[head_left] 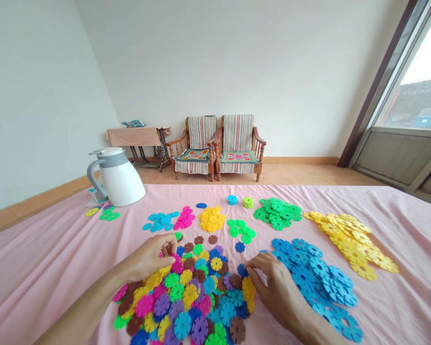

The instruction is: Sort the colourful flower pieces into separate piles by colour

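A mixed heap of small slotted plastic discs [183, 292] lies between my hands on the pink cloth, in pink, purple, yellow, brown, green and blue. My left hand [154, 255] is at the heap's far left edge, fingers curled in; pink shows inside them, and a pink disc [176, 263] is at the thumb tip. On the right side, my right hand [273, 275] has thumb and forefinger closed at a dark blue disc [242, 270]. Just beyond it lies a single dark blue disc [240, 247]. Brown discs [212, 240] lie loose past the heap.
Sorted piles hold light blue [160, 221], pink [184, 218], yellow [211, 219] and green [241, 231] discs. Larger green [278, 213], yellow [352, 239] and blue [316, 278] discs spread rightward. A white jug [122, 179] stands at the left. Two armchairs [239, 143] are beyond.
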### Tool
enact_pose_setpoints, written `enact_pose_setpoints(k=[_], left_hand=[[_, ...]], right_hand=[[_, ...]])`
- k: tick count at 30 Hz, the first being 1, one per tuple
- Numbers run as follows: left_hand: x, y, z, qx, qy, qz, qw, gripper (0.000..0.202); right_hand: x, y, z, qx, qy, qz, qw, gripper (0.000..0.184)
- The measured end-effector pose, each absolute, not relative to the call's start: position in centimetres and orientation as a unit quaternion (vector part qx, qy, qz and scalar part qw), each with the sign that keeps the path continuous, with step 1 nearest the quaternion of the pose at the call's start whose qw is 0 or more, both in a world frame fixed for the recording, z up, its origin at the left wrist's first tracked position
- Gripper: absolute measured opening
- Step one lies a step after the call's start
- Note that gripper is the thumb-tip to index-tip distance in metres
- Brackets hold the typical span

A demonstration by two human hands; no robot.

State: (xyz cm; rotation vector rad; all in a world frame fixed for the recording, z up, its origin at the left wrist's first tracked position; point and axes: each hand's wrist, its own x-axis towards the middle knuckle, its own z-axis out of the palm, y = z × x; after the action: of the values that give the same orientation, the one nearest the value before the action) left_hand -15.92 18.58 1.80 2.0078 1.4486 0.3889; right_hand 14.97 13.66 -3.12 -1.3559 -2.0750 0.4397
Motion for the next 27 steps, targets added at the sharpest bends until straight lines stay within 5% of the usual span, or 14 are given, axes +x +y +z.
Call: enact_pose_setpoints(k=[11, 22, 27], left_hand=[[-16.0, 19.2, 1.2, 0.726, 0.563, 0.198, 0.342, 0.017], [-16.7, 23.6, -0.3, 0.635, 0.672, 0.331, 0.188, 0.033], [-15.9, 20.7, 0.7, 0.739, 0.594, 0.205, 0.243, 0.018]], right_hand=[[15.0, 13.6, -3.3, -0.51, -0.786, 0.165, 0.308, 0.024], [14.9, 13.5, -3.2, -0.51, -0.786, 0.168, 0.306, 0.024], [15.0, 13.5, -3.1, -0.51, -0.788, 0.171, 0.3, 0.025]])
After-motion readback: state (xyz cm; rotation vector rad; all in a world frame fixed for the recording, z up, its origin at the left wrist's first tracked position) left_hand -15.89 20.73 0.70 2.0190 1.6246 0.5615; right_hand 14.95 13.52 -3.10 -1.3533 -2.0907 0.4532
